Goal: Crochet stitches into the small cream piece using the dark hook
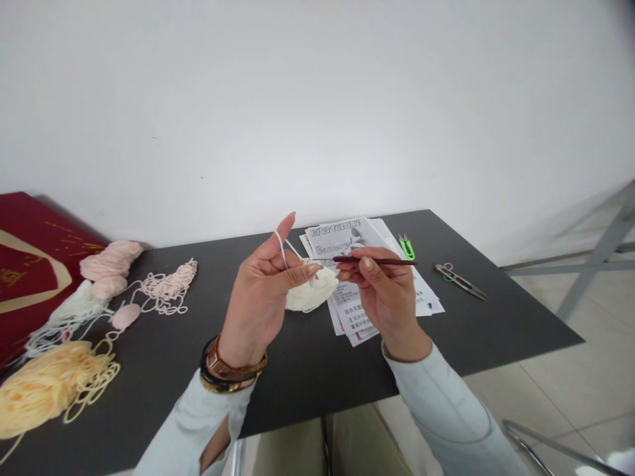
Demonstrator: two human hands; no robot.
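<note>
White yarn [281,247] loops over the raised index finger of my left hand [258,297], whose thumb and other fingers pinch it. My right hand [391,294] grips a crochet hook [381,261] by its dark handle, almost level. The hook's thin metal shaft points left and reaches the left thumb tip. Whether a stitch sits on the hook is too small to tell. Behind and between both hands, a ball of white yarn [310,295] rests on the table.
Printed sheets [354,311] lie under and behind my right hand. Green thread snips [407,246] and scissors [461,282] are at the right of the black table [496,324]. Pink yarn [112,261], yellow yarn [49,383] and a red bag [34,264] occupy the left side.
</note>
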